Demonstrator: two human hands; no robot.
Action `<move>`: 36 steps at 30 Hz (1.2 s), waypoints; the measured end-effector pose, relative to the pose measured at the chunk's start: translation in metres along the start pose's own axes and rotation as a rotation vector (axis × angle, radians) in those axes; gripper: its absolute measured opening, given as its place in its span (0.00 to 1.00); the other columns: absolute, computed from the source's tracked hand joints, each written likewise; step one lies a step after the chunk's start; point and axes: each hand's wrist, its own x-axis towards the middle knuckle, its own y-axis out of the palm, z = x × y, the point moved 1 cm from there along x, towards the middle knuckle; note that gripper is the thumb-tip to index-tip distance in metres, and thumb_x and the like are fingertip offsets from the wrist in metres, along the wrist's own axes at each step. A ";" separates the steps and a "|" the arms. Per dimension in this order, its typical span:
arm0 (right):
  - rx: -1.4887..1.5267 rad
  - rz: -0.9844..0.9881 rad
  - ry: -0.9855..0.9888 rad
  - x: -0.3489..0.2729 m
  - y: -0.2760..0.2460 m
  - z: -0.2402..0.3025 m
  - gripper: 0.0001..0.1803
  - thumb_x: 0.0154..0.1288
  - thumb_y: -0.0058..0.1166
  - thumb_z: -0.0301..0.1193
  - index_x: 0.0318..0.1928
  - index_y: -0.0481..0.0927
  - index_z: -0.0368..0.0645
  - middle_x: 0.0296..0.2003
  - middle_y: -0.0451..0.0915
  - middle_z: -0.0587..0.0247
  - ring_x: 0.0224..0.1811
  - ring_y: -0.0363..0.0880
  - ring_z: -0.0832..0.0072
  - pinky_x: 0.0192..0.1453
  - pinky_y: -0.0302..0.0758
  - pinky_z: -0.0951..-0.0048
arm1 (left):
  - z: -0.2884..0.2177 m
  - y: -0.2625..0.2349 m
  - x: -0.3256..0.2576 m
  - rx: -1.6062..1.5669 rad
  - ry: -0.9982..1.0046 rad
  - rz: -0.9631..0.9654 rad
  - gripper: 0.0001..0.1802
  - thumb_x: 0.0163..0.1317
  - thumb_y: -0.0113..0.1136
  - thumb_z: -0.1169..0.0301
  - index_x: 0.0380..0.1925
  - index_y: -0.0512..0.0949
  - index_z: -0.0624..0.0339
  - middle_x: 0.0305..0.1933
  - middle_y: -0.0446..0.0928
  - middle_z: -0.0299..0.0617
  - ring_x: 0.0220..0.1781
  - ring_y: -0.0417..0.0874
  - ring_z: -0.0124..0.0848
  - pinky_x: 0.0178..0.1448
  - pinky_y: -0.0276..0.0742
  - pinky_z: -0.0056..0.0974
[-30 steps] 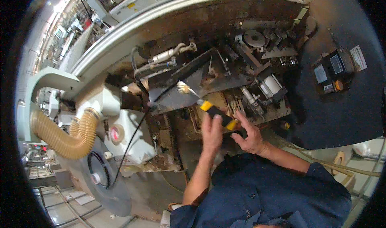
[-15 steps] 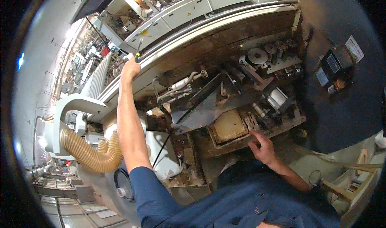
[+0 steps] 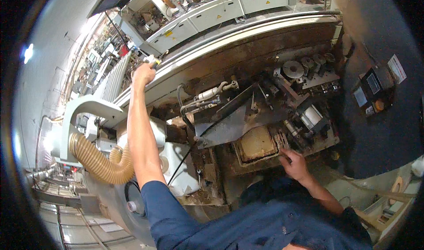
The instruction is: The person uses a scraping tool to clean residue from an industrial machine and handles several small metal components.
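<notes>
My left arm reaches out to the machine's pale rail. My left hand (image 3: 144, 73) is closed around a hand tool (image 3: 155, 63) with a yellow-and-black handle; its working end is hard to make out. Lower right, my right hand (image 3: 295, 165) has its fingers partly bent and a little apart, with nothing visible in them. The fingertips are at the crusted edge of a rectangular pan (image 3: 240, 156) with tan, hardened-looking stuff in it. Whether they touch the edge I cannot tell.
A slanted metal plate (image 3: 225, 123) and a pneumatic cylinder (image 3: 207, 93) with hoses sit inside the dirty machine bay. Round metal wheels (image 3: 293, 69) stand farther right. A ribbed tan hose (image 3: 97, 161) curves at left. A dark panel (image 3: 375, 131) with a small control box (image 3: 370, 83) borders the right.
The view has shifted, so the machine appears lower and farther right. The tool in my left hand has tipped and shows less. My right hand's fingers have bent more.
</notes>
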 end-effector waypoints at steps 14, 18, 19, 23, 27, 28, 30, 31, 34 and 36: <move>0.109 -0.210 -0.552 0.176 -0.028 0.124 0.08 0.56 0.61 0.25 0.38 0.81 0.39 0.29 0.78 0.56 0.27 0.78 0.65 0.30 0.74 0.69 | -0.079 0.050 -0.193 -1.763 -0.008 -0.054 0.24 0.68 0.50 0.67 0.63 0.66 0.63 0.31 0.77 0.38 0.23 0.73 0.20 0.23 0.68 0.24; 0.089 -0.181 -0.773 0.188 -0.016 0.155 0.09 0.56 0.62 0.23 0.39 0.80 0.37 0.28 0.77 0.59 0.27 0.77 0.72 0.30 0.74 0.74 | -0.076 0.047 -0.173 -1.583 -0.025 -0.189 0.24 0.68 0.48 0.69 0.64 0.66 0.61 0.30 0.76 0.35 0.24 0.70 0.18 0.23 0.64 0.22; 0.143 -0.158 -0.763 0.179 -0.009 0.152 0.09 0.56 0.62 0.22 0.38 0.80 0.37 0.28 0.77 0.59 0.25 0.77 0.72 0.28 0.73 0.75 | -0.072 0.038 -0.163 -1.444 -0.048 -0.214 0.24 0.66 0.49 0.69 0.63 0.68 0.61 0.31 0.76 0.35 0.26 0.72 0.20 0.27 0.68 0.26; 0.190 0.003 -0.652 0.140 0.012 0.122 0.09 0.56 0.61 0.21 0.39 0.81 0.38 0.29 0.77 0.60 0.24 0.74 0.75 0.27 0.71 0.77 | -0.034 0.026 -0.126 -0.568 -0.066 -0.471 0.25 0.64 0.49 0.66 0.59 0.70 0.66 0.44 0.80 0.49 0.41 0.80 0.34 0.51 0.73 0.36; 0.077 -0.021 -0.388 0.102 -0.005 0.068 0.08 0.57 0.60 0.26 0.38 0.82 0.39 0.31 0.80 0.57 0.29 0.80 0.69 0.32 0.75 0.73 | -0.057 0.065 -0.180 -1.354 -0.089 -0.481 0.23 0.65 0.52 0.72 0.60 0.70 0.66 0.36 0.77 0.34 0.29 0.70 0.20 0.33 0.66 0.27; 0.071 -0.004 -0.321 0.087 -0.009 0.065 0.07 0.58 0.59 0.26 0.38 0.82 0.39 0.32 0.81 0.58 0.30 0.80 0.70 0.33 0.75 0.73 | -0.053 0.079 -0.210 -1.356 -0.083 -0.552 0.25 0.65 0.51 0.71 0.63 0.67 0.63 0.34 0.75 0.33 0.29 0.67 0.17 0.31 0.64 0.23; 0.034 0.005 -0.248 0.060 -0.020 0.050 0.07 0.58 0.59 0.25 0.38 0.82 0.38 0.32 0.81 0.57 0.32 0.80 0.69 0.36 0.75 0.72 | -0.065 0.107 -0.270 -1.488 -0.248 -0.624 0.24 0.66 0.50 0.72 0.62 0.67 0.64 0.33 0.75 0.33 0.28 0.67 0.17 0.29 0.65 0.25; 0.027 0.004 -0.204 0.049 -0.029 0.043 0.07 0.58 0.59 0.25 0.38 0.82 0.38 0.32 0.81 0.57 0.32 0.80 0.68 0.36 0.75 0.72 | -0.076 0.120 -0.295 -1.596 -0.316 -0.667 0.23 0.65 0.49 0.73 0.61 0.68 0.65 0.33 0.74 0.32 0.26 0.66 0.17 0.29 0.64 0.25; 0.036 0.160 -0.047 0.015 -0.021 0.007 0.08 0.58 0.59 0.25 0.38 0.82 0.37 0.32 0.81 0.57 0.33 0.80 0.68 0.37 0.75 0.72 | -0.094 0.200 -0.390 -1.713 -0.734 -0.643 0.06 0.67 0.46 0.70 0.34 0.71 0.59 0.28 0.72 0.35 0.24 0.67 0.21 0.28 0.62 0.30; 0.017 0.267 -0.033 -0.001 -0.015 -0.007 0.08 0.58 0.59 0.25 0.39 0.82 0.37 0.32 0.81 0.57 0.33 0.80 0.68 0.37 0.75 0.72 | -0.122 0.251 -0.451 -1.707 -0.905 -0.564 0.09 0.69 0.45 0.67 0.33 0.70 0.59 0.27 0.70 0.34 0.24 0.67 0.21 0.29 0.63 0.30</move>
